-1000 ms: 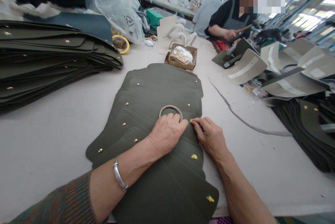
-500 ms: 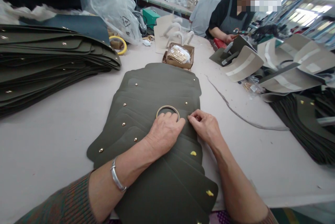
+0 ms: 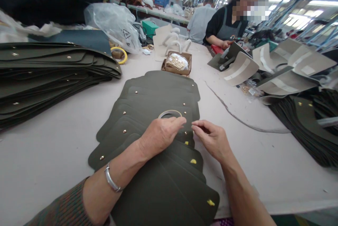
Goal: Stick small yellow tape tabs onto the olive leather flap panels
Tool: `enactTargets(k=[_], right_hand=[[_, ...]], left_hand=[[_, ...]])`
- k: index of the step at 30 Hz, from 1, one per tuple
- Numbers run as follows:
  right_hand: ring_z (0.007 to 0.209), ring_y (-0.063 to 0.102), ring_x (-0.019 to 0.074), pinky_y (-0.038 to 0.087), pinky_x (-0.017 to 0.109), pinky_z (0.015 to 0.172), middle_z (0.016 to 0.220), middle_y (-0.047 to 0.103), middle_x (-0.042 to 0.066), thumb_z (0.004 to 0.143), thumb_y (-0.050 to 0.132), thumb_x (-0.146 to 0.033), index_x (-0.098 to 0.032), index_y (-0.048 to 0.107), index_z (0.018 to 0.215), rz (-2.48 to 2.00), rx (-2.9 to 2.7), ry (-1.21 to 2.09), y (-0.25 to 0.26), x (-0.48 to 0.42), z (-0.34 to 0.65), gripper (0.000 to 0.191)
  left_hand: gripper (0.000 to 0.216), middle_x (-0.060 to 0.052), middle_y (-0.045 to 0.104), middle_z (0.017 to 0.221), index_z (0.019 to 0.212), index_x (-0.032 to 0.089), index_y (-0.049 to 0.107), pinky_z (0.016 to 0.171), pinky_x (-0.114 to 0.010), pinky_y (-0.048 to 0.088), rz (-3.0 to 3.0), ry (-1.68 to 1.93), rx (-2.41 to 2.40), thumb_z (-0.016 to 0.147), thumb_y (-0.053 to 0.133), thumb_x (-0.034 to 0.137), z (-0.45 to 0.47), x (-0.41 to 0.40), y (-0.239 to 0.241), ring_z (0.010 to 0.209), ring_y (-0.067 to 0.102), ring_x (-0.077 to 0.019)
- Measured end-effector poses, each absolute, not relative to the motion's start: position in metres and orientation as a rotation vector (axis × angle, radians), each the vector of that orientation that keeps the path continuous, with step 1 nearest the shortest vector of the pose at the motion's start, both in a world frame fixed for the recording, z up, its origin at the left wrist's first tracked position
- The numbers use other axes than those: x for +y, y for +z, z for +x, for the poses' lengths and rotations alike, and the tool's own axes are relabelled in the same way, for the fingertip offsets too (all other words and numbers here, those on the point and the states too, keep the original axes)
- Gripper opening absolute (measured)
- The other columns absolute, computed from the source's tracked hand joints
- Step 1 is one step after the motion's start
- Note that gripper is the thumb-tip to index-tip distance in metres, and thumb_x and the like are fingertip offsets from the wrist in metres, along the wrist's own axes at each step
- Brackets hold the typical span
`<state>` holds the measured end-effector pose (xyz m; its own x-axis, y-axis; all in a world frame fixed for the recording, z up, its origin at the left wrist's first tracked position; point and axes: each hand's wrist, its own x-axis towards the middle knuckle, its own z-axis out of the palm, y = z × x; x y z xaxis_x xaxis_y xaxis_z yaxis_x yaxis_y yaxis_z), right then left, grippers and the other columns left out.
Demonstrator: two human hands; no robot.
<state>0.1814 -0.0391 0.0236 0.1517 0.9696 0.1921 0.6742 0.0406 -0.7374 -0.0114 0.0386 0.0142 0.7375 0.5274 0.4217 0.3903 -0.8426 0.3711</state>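
From afar, I see my left hand (image 3: 160, 136) grip a tape roll (image 3: 171, 112) over green sheets (image 3: 163, 86) on the table (image 3: 52, 155). I can't see if my right hand (image 3: 214, 142) pinches anything. Three yellow bits (image 3: 193, 161) are on; gold studs (image 3: 185, 113) farther up are bare.

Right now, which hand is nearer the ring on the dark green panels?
Left. The left hand is at the ring, hiding its near side; the right hand is apart from it, to its right, by the right edge of the panels.
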Motion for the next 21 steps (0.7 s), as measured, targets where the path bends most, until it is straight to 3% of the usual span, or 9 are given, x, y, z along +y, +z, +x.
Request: enactTargets(k=[3,6,10,16,19,21], right_hand=[[0.076,0.064,0.0148,0.050,0.027,0.072,0.089,0.071,0.004,0.087,0.056,-0.024,-0.019,0.067,0.098,-1.520,-1.668,0.416,0.022,-0.036,0.173,0.016],[0.081,0.064,0.0158,0.050,0.029,0.077,0.093,0.070,0.005,0.088,0.053,-0.020,-0.020,0.065,0.100,-1.438,-1.786,0.324,0.022,-0.034,0.166,0.016],[0.079,0.064,0.0162,0.050,0.029,0.074,0.085,0.069,0.005,0.089,0.047,-0.017,-0.021,0.063,0.090,-1.416,-1.890,0.165,0.018,-0.032,0.162,0.017],[0.064,0.062,0.0143,0.048,0.026,0.062,0.072,0.067,0.003,0.085,0.048,-0.017,-0.021,0.063,0.080,-1.515,-1.854,-0.030,0.013,-0.035,0.158,0.016],[0.060,0.061,0.0137,0.048,0.025,0.059,0.068,0.067,0.002,0.081,0.052,-0.019,-0.021,0.065,0.077,-1.577,-1.697,0.133,0.015,-0.038,0.152,0.014],[0.053,0.059,0.0131,0.047,0.024,0.052,0.061,0.065,0.001,0.079,0.056,-0.023,-0.019,0.065,0.074,-1.614,-1.491,0.413,0.015,-0.037,0.149,0.011]], left_hand=[[0.036,-0.006,0.067,0.114,0.132,0.017,0.041,0.084,-0.027,0.054,2.670,0.826,0.637,0.097,0.044,0.022,-0.012,0.038,0.013,0.099,0.065,-0.0145],[0.042,-0.009,0.065,0.118,0.136,0.015,0.035,0.082,-0.027,0.055,2.678,0.830,0.635,0.096,0.046,0.022,-0.011,0.035,0.015,0.100,0.066,-0.0155],[0.033,-0.008,0.068,0.110,0.129,0.015,0.040,0.075,-0.026,0.055,2.660,0.779,0.688,0.096,0.045,0.022,-0.009,0.033,0.017,0.093,0.068,-0.0160],[0.011,0.000,0.067,0.090,0.101,0.019,0.052,0.067,-0.023,0.049,2.601,0.643,0.763,0.096,0.044,0.023,-0.009,0.032,0.017,0.083,0.066,-0.0149],[0.012,0.001,0.065,0.081,0.090,0.019,0.054,0.062,-0.022,0.046,2.652,0.656,0.813,0.095,0.043,0.022,-0.009,0.032,0.017,0.075,0.064,-0.0135],[0.017,0.001,0.063,0.076,0.085,0.019,0.054,0.057,-0.022,0.043,2.713,0.696,0.809,0.095,0.041,0.021,-0.008,0.030,0.016,0.069,0.061,-0.0134]])
